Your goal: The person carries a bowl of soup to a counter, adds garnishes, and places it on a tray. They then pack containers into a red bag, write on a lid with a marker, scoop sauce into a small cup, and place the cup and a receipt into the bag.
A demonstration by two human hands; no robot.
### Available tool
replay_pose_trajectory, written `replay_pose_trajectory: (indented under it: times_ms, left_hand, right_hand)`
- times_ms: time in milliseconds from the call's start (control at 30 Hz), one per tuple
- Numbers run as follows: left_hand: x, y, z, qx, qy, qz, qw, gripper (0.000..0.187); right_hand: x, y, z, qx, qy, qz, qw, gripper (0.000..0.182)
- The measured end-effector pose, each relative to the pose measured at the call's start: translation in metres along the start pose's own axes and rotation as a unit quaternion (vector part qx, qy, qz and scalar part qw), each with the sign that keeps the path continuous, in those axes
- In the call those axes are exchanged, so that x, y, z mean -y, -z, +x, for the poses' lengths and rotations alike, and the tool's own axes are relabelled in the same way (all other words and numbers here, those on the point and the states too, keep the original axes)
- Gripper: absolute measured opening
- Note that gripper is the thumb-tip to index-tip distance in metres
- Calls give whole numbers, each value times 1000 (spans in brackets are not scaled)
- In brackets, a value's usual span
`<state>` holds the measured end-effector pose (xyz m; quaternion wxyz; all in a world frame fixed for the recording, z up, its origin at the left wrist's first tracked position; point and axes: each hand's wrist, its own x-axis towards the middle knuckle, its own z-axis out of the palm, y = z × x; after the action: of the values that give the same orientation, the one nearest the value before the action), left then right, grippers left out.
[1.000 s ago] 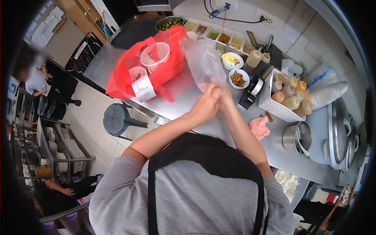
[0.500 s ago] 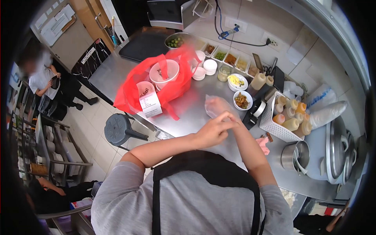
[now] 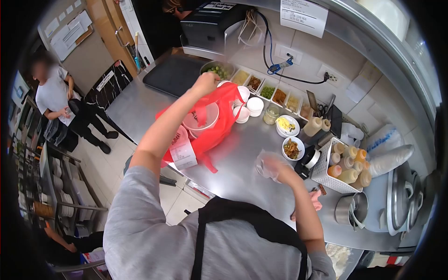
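Note:
My left hand [image 3: 206, 86] reaches over the red plastic bag [image 3: 227, 112], beside the metal bowl of small green limes [image 3: 216, 70]. Its fingers look curled together, and what they hold, if anything, is hidden. Inside the bag are a lidded clear tub [image 3: 202, 122] with handwriting and another tub, with a printed receipt [image 3: 184, 155] on the front. A loose clear plastic glove [image 3: 267, 163] covers the fingers of my right hand [image 3: 279, 170]. That hand hovers over the steel counter, near a white bowl of brown food [image 3: 293, 149]; its fingers are blurred.
Stacked white lidded cups [image 3: 255, 107] stand right of the bag, below a row of topping containers [image 3: 268, 92]. Sauce bottles fill a white basket [image 3: 337, 181]. A metal pot [image 3: 347, 207] is at the right. Another person [image 3: 53, 91] stands at the left.
My left hand has left my right wrist and moved up and left to the bag and lime bowl. My right hand, in the glove, has shifted lower and right. The view has turned slightly.

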<state>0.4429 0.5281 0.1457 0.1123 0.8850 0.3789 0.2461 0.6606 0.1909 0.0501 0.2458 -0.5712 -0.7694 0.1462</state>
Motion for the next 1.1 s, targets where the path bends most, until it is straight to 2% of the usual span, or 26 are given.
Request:
replay_pose_trajectory:
  times_ms: [33, 67, 100, 167, 200, 233, 300, 400, 433, 500, 533, 633, 700, 733, 767, 800, 833, 867, 900, 967, 1033, 1100]
  left_hand:
    - [22, -10, 18, -8, 1, 33, 999, 21]
    - [39, -18, 41, 45, 19, 68, 997, 22]
    - [54, -27, 63, 99, 35, 102, 989, 24]
    - [76, -49, 106, 123, 49, 113, 985, 27]
    - [85, -63, 120, 143, 67, 127, 979, 32]
    - [75, -61, 126, 152, 21, 147, 977, 37]
    - [107, -101, 148, 129, 33, 1, 991, 38]
    - [105, -121, 157, 172, 5, 25, 985, 43]
    - [133, -151, 169, 185, 3, 15, 983, 43]
    - [129, -158, 171, 211, -15, 92, 973, 40]
    - [126, -156, 171, 217, -20, 88, 972, 40]
    - [131, -152, 172, 231, -18, 84, 969, 41]
    - [154, -159, 182, 181, 42, -11, 983, 42]
    - [167, -162, 187, 185, 69, -19, 980, 51]
    - [161, -151, 179, 188, 70, -18, 980, 51]
    - [157, -137, 169, 157, 165, -169, 959, 55]
    - [151, -128, 159, 120, 255, -315, 906, 59]
    - [149, -115, 159, 168, 249, -328, 896, 65]
    - [143, -107, 155, 192, 284, -338, 877, 58]
    - [120, -81, 145, 316, 264, -367, 834, 48]
    - [88, -62, 125, 398, 159, -381, 819, 42]
    - [52, -49, 100, 434, 105, -324, 834, 30]
  right_hand:
    - [8, 16, -6, 44, -72, 53, 995, 33]
    - [17, 33, -11, 88, -143, 105, 980, 37]
    - [29, 51, -17, 80, -177, 137, 971, 37]
    - [37, 66, -28, 68, -219, 171, 958, 37]
    - [38, 66, -36, -9, -249, 203, 947, 35]
    - [38, 66, -43, -88, -276, 232, 928, 34]
    - [42, 66, -50, -120, -297, 207, 924, 35]
    - [40, 59, -64, -168, -340, 181, 908, 36]
    - [38, 56, -69, -180, -361, 181, 897, 37]
    - [37, 50, -74, -194, -395, 171, 881, 36]
    - [36, 47, -76, -202, -420, 164, 870, 35]
    - [30, 33, -82, -219, -431, 180, 857, 31]
    - [36, 34, -76, -192, -438, 189, 857, 27]
    - [39, 35, -73, -168, -442, 198, 858, 23]
    - [41, 37, -74, -166, -444, 200, 857, 23]
    - [42, 38, -77, -123, -451, 238, 851, 20]
    - [44, 39, -81, -81, -458, 275, 842, 19]
    - [46, 40, -85, -66, -427, 290, 854, 23]
    - [49, 40, -85, -65, -429, 292, 852, 23]
    - [58, 37, -82, -143, -375, 430, 809, 36]
    - [57, 27, -79, -182, -366, 463, 786, 47]
    - [45, 8, -80, -195, -387, 413, 801, 46]
